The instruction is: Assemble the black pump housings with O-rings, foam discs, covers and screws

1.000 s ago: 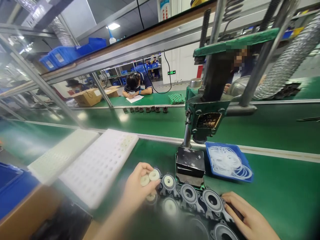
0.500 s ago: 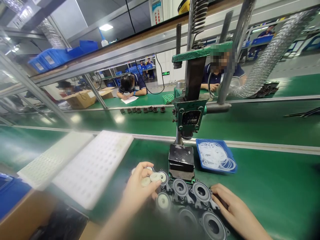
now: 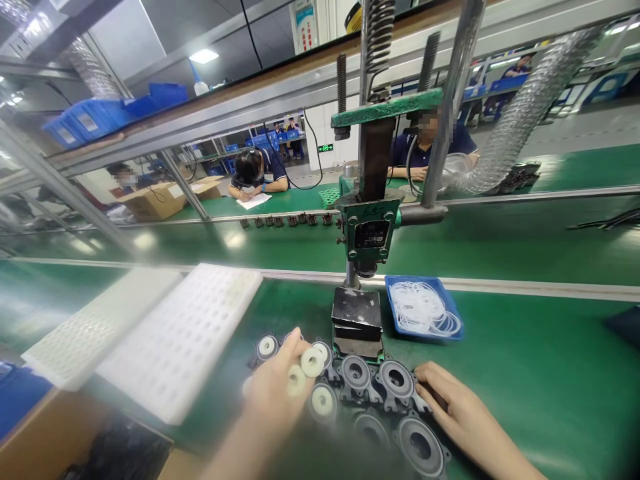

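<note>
My left hand [image 3: 273, 383] is closed around a pair of pale ring-shaped discs [image 3: 313, 361], holding them above a group of black round housings. Several of those housings have a pale ring in the centre, such as the ringed housing [image 3: 323, 401] just below my fingers. At the right end of the upper row, my right hand [image 3: 457, 403] grips the edge of a black housing [image 3: 397, 379] with an open dark centre. Another bare housing [image 3: 421, 445] lies nearer to me, and the one beside it is blurred.
A green press [image 3: 370, 233] stands behind the housings on a black block [image 3: 357, 312]. To its right, a blue tray [image 3: 457, 333] holds white rings. White perforated boards [image 3: 175, 347] lie at left. Across the bench sit co-workers, one writing on paper [image 3: 254, 201].
My left hand has turned and drawn slightly back, so the pale rings now face me more fully. My right hand stays at the same housing. The whole view has shifted a little.
</note>
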A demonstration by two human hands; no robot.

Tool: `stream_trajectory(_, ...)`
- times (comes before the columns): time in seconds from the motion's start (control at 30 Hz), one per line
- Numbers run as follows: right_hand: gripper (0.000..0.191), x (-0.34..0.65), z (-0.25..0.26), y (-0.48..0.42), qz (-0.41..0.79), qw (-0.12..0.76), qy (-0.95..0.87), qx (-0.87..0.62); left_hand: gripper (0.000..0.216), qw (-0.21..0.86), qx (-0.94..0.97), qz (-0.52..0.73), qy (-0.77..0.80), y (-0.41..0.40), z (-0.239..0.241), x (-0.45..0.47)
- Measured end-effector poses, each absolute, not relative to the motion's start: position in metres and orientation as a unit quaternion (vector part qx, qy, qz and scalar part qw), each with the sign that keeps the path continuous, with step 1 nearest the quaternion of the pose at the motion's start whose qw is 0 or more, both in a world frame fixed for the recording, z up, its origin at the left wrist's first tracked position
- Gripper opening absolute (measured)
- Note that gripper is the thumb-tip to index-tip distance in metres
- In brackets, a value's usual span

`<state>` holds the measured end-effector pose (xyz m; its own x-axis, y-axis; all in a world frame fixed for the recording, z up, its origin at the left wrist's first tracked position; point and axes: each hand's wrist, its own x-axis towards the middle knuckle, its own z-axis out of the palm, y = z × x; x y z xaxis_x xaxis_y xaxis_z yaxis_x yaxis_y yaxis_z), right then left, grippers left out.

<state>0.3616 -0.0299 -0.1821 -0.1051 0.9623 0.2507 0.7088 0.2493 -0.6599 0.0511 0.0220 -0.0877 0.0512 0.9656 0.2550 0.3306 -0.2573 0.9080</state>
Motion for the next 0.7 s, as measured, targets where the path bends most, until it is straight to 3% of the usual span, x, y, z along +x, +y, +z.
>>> stream_trajectory(0.07,0.027,0.362,-0.182,-0.03,0.198,0.329,-0.717,-0.582,0.055,0.389,0.606,0.474,0.507,0.022,-0.084,0.058)
stream_trajectory(0.13,0.027,0.362,-0.182,-0.031,0.205,0.325,-0.716,-0.584,0.053,0.511,0.517,0.48,0.49,0.021,-0.078,0.065)
stream_trajectory(0.23,0.028,0.362,-0.182,-0.032,0.207,0.32,-0.714,-0.588,0.037,0.728,0.256,0.46,0.439,0.023,-0.067,0.076)
stream_trajectory(0.3,0.028,0.361,-0.181,-0.033,0.206,0.32,-0.714,-0.588,0.03,0.79,0.111,0.437,0.415,0.024,-0.061,0.082)
stream_trajectory(0.53,0.026,0.359,-0.18,-0.033,0.217,0.315,-0.711,-0.591,0.032,0.812,0.057,0.429,0.391,0.029,-0.068,0.09)
stream_trajectory(0.63,0.024,0.359,-0.182,-0.034,0.22,0.312,-0.709,-0.593,0.04,0.752,0.284,0.408,0.432,0.03,-0.081,0.092)
stream_trajectory(0.7,0.022,0.359,-0.182,-0.035,0.224,0.314,-0.707,-0.593,0.045,0.643,0.486,0.356,0.472,0.03,-0.09,0.096)
